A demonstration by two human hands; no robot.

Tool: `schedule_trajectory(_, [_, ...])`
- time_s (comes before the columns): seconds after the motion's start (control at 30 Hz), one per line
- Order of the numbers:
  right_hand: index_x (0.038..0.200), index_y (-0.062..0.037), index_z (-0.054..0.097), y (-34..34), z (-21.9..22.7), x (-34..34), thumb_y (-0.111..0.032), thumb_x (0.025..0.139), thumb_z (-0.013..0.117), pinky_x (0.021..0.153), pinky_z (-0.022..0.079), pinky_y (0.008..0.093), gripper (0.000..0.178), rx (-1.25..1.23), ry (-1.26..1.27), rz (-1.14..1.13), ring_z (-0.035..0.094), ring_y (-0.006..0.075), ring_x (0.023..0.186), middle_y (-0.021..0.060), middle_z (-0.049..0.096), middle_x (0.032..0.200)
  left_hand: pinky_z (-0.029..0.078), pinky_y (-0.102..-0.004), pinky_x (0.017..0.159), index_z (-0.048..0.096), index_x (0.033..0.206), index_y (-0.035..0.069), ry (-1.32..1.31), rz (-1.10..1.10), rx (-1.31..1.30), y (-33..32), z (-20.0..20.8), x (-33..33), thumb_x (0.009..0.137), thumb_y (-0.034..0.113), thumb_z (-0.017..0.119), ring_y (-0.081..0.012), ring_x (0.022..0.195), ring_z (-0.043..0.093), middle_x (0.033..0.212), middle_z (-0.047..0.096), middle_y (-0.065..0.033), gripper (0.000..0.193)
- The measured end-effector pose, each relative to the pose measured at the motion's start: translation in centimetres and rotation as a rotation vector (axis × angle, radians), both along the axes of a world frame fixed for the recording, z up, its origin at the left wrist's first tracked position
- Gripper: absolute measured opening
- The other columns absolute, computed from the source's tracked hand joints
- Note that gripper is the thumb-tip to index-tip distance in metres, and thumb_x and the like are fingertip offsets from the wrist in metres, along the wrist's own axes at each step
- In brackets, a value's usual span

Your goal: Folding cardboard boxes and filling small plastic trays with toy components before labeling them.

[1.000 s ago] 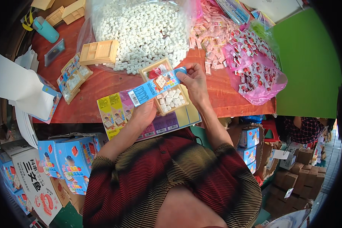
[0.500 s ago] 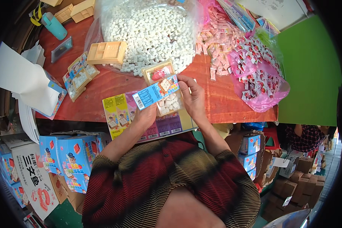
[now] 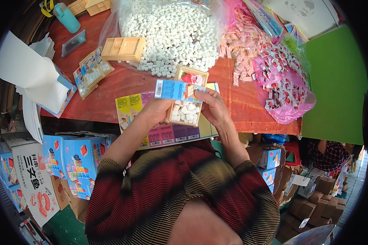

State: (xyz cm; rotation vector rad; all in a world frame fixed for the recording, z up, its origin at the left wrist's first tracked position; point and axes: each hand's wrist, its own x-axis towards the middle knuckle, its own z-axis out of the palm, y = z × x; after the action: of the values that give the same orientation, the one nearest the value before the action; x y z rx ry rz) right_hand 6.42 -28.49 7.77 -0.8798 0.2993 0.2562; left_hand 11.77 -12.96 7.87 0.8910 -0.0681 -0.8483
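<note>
I hold a small blue printed carton [image 3: 176, 90] flat between both hands above the table's near edge. My left hand [image 3: 157, 109] grips its left end and my right hand [image 3: 213, 107] grips its right end. Under the carton lies a tan plastic tray [image 3: 187, 111] filled with white candy blocks and a small red packet. The tray rests on a stack of flat printed cartons [image 3: 167, 132] in yellow, pink and purple.
A big clear bag of white blocks [image 3: 171, 32] fills the middle of the red table [image 3: 110, 85]. Pink bags of small packets [image 3: 282, 81] lie right. Empty tan tray [image 3: 123, 49], filled trays [image 3: 90, 73], white paper [image 3: 28, 77] left. Blue boxes [image 3: 71, 161] stand below.
The blue carton has swung from a tilt to level and come nearer to me, above the filled tray. Both hands stay on its ends.
</note>
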Motion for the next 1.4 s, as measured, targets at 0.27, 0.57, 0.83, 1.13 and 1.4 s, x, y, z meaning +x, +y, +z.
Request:
schedule_trajectory(0.27, [0.097, 0.0037, 0.053, 0.4, -0.1, -0.5, -0.013, 0.077, 0.054, 0.077, 0.045, 0.0311, 0.026, 0.018, -0.010, -0.204, 0.057, 0.0173, 0.083, 0.0118, 0.057, 0.094, 0.044, -0.0246, 0.067, 0.049, 0.095, 0.003, -0.454, 0.414, 0.576, 0.8, 0.1, 1.0, 0.079, 0.018, 0.052, -0.0129, 0.078, 0.053, 0.093, 0.052, -0.0057, 0.022])
schedule_trajectory(0.57, [0.094, 0.0046, 0.054, 2.8, 1.4, -1.6, -0.008, 0.078, 0.051, 0.075, 0.042, 0.0255, 0.020, -0.165, -0.170, -0.327, 0.055, 0.0134, 0.080, 0.0096, 0.058, 0.092, 0.031, -0.0398, 0.080, 0.054, 0.083, 0.006, -1.465, 0.605, 1.058, -0.5, 2.3, -2.1, 0.062, 0.017, 0.066, -0.0304, 0.094, 0.040, 0.093, 0.046, -0.0121, 0.027])
schedule_trajectory(0.83, [0.088, -0.0030, 0.059, 1.0, 1.6, -1.9, -0.008, 0.071, 0.060, 0.073, 0.041, 0.0267, 0.018, -0.594, -0.556, -0.148, 0.052, 0.0148, 0.081, 0.0057, 0.057, 0.088, 0.039, -0.0349, 0.075, 0.055, 0.083, 0.004, -1.256, 0.234, 0.449, 1.6, 3.5, -0.5, 0.062, 0.003, 0.060, -0.0274, 0.088, 0.048, 0.090, 0.052, -0.0089, 0.022])
schedule_trajectory(1.13, [0.087, -0.0020, 0.056, 0.7, 4.6, -1.5, -0.012, 0.059, 0.065, 0.076, 0.040, 0.0344, 0.031, -1.340, -1.055, -0.111, 0.051, 0.0263, 0.085, 0.0109, 0.054, 0.089, 0.041, -0.0381, 0.074, 0.055, 0.084, 0.008, -1.725, 0.266, 0.525, 2.7, 3.4, -1.0, 0.057, -0.005, 0.055, -0.0301, 0.091, 0.050, 0.087, 0.055, -0.0060, 0.030])
schedule_trajectory(1.4, [0.085, 0.0012, 0.056, 0.8, 3.5, -1.7, -0.011, 0.067, 0.060, 0.073, 0.042, 0.0335, 0.022, -1.039, -1.013, 0.023, 0.053, 0.0249, 0.084, 0.0125, 0.055, 0.086, 0.043, -0.0358, 0.069, 0.054, 0.082, 0.005, -1.470, 0.370, 0.459, 2.6, 2.3, -1.5, 0.058, -0.004, 0.055, -0.0295, 0.084, 0.052, 0.080, 0.055, -0.0086, 0.025])
